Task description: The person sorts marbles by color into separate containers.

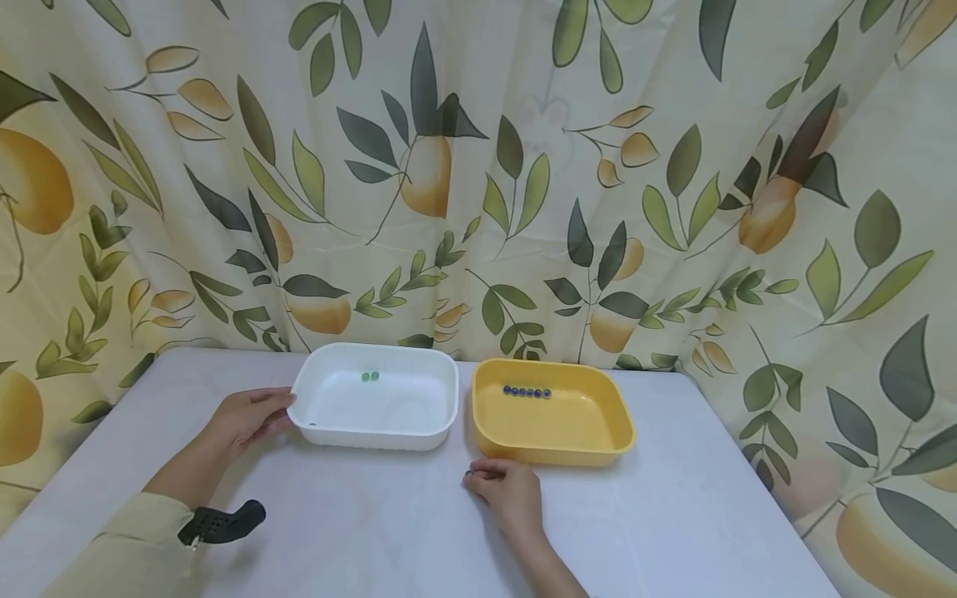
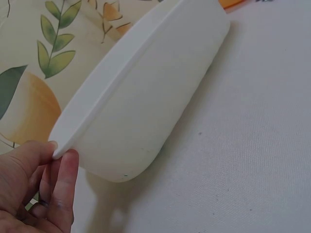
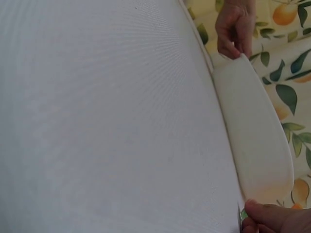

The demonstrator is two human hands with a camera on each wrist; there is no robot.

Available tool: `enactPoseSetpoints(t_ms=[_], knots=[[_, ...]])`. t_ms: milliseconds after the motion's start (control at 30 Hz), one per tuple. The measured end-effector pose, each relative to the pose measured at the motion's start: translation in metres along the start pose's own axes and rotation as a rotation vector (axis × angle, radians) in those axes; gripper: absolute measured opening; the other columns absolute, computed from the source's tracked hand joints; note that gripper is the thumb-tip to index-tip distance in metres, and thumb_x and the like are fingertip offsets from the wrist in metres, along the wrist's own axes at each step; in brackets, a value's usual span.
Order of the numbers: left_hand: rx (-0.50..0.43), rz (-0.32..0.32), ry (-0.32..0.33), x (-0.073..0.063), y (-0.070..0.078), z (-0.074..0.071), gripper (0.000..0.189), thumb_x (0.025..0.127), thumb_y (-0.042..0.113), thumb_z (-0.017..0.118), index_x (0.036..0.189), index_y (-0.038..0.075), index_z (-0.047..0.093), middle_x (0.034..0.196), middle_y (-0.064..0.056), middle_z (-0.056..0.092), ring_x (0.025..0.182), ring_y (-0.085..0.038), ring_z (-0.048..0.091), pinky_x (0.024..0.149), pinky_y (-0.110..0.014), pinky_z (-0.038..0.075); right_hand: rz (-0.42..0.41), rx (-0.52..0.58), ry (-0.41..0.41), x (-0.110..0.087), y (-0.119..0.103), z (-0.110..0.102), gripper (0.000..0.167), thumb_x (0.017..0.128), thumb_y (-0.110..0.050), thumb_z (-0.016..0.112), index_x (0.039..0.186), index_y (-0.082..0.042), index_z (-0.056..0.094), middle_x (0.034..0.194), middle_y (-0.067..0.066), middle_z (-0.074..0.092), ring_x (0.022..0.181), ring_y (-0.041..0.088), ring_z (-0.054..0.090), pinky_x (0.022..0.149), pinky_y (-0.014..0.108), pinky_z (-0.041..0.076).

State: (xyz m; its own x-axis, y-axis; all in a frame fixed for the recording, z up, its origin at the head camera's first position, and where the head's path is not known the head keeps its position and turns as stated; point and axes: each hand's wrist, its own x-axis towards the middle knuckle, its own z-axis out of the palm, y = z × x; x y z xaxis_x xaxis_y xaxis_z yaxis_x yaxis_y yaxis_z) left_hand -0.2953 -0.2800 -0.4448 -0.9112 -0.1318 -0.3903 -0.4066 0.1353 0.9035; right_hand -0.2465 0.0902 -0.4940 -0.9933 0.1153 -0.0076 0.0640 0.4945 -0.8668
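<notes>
My left hand (image 1: 250,418) pinches the left rim of a white plastic basin (image 1: 374,438) between thumb and fingers; the left wrist view shows this grip closely. Two green glass marbles (image 1: 370,376) lie side by side in that basin. Just in front of a yellow basin (image 1: 553,456), my right hand (image 1: 510,492) pinches a small green marble (image 3: 243,214), mostly covered by the fingertips. Inside the yellow basin, several dark blue marbles (image 1: 527,392) form a row toward the back left.
Both basins stand side by side at the back of a table with a white cloth (image 1: 359,531), a narrow gap between them. Behind hangs a curtain (image 1: 508,100) printed with fruit and leaves. A black strap (image 1: 223,523) sits on my left wrist.
</notes>
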Motion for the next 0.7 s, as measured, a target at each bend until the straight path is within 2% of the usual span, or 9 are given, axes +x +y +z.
enactPoseSetpoints(t_ms=[233,700], knots=[[-0.023,0.006,-0.009,-0.0013,0.0006,0.0005,0.061,0.096,0.021,0.065,0.142,-0.010,0.041,0.086,0.007,0.068,0.073,-0.002,0.066,0.077,-0.023,0.060,-0.009,-0.025,0.003,0.0002,-0.0008,0.0010,0.016,0.073,-0.012,0.085,0.087,-0.009,0.078,0.074,-0.002,0.072,0.069,0.006,0.062,0.059,0.017,0.048],[-0.023,0.012,-0.019,-0.0015,0.0014,0.0005,0.060,0.096,0.019,0.064,0.142,-0.011,0.041,0.085,0.007,0.069,0.073,-0.003,0.067,0.077,-0.024,0.060,-0.002,-0.034,0.018,-0.0016,-0.0017,0.0013,0.013,0.074,-0.012,0.084,0.085,-0.010,0.078,0.073,-0.003,0.072,0.067,0.007,0.060,0.058,0.017,0.047]])
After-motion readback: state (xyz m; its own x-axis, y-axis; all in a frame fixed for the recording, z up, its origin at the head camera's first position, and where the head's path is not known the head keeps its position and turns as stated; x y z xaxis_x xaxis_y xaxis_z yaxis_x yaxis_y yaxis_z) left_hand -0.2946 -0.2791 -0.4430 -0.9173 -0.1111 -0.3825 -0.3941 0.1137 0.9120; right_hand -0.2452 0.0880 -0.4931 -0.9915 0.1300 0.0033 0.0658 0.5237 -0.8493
